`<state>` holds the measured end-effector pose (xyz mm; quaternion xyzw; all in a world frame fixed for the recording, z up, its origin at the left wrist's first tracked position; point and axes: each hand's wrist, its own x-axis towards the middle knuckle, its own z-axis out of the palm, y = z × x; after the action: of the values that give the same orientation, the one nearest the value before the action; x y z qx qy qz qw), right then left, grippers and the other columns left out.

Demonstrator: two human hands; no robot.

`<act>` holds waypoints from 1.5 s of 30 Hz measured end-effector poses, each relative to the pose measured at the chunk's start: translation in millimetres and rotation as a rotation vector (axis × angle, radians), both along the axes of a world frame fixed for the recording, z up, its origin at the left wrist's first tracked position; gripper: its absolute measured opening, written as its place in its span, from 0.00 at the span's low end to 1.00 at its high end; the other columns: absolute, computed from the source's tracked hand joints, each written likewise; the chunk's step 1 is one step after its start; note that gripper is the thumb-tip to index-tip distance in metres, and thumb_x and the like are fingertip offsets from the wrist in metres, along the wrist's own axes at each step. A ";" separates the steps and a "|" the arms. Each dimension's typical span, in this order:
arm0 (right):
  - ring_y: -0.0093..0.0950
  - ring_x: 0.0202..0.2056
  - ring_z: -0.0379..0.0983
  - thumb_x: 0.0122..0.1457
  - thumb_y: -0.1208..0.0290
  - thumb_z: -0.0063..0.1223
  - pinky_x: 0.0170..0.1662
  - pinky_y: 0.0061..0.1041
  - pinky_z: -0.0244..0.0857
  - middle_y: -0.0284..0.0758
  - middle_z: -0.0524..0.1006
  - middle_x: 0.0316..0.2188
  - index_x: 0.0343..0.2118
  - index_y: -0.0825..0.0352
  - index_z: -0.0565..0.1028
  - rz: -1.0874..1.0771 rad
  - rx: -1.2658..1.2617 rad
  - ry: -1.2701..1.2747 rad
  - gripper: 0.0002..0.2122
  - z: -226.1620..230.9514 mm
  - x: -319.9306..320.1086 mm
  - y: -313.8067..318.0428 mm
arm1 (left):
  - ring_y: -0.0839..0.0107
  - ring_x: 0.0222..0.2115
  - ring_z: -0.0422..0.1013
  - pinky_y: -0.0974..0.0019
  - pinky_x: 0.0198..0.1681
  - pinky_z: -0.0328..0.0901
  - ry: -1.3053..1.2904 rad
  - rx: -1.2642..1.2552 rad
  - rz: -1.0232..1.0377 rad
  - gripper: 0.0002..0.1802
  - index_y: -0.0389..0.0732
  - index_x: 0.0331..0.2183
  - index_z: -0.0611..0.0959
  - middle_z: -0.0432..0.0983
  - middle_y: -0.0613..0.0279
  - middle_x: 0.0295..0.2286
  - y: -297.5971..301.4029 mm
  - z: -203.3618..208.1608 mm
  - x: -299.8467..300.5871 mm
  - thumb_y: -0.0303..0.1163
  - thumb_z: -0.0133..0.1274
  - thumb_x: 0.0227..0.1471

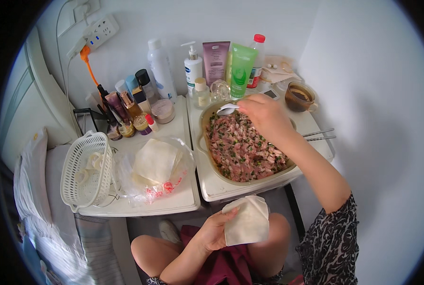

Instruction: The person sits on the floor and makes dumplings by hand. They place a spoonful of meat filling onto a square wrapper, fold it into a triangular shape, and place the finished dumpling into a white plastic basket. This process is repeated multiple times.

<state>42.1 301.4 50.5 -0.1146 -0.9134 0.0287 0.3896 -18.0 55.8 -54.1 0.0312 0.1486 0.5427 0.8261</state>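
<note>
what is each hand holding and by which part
Left hand: a pale wrapper, by its left edge. Right hand: a white spoon, by its handle.

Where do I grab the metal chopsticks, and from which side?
Probably pinch the metal chopsticks by their outer ends, coming from the right: both thin sticks jut out past the tan bowl there, close together. Their other ends are hidden.

We list: one filling (245,149), pink, minced, flecked with green, spread across a beige, rounded basin (207,151); one white spoon (226,110), held at its far-left edge; one wrapper (246,221), cream, thin, roughly square, held on our side of the basin.
</note>
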 end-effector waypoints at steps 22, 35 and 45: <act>0.33 0.28 0.69 0.48 0.74 0.53 0.29 0.29 0.64 0.35 0.70 0.24 0.29 0.68 0.73 0.060 0.167 -0.022 0.06 0.1 -1.8 3.0 | 0.51 0.50 0.62 0.55 0.52 0.60 0.045 -0.029 0.101 0.34 0.31 0.54 0.57 0.61 0.38 0.49 -1.7 -14.0 -8.5 0.41 0.46 0.52; 0.29 0.24 0.68 0.40 0.77 0.58 0.25 0.22 0.64 0.34 0.72 0.25 0.30 0.71 0.75 0.372 0.136 -0.130 0.11 3.9 82.2 -61.0 | 0.50 0.50 0.62 0.54 0.52 0.59 0.007 -0.071 0.159 0.34 0.30 0.54 0.57 0.60 0.36 0.49 -12.3 -15.8 -14.7 0.38 0.47 0.50; 0.29 0.21 0.67 0.43 0.78 0.58 0.19 0.27 0.60 0.36 0.71 0.21 0.29 0.71 0.75 0.183 0.267 -0.169 0.09 -6.9 87.5 -66.9 | 0.49 0.50 0.61 0.53 0.53 0.59 0.029 -0.046 0.134 0.34 0.30 0.54 0.56 0.60 0.37 0.49 -5.8 -8.1 -8.5 0.39 0.45 0.51</act>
<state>129.6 234.5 43.7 0.0197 -0.9453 -0.0671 0.3187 -26.6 50.0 -62.3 0.0099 0.1747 0.5929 0.7861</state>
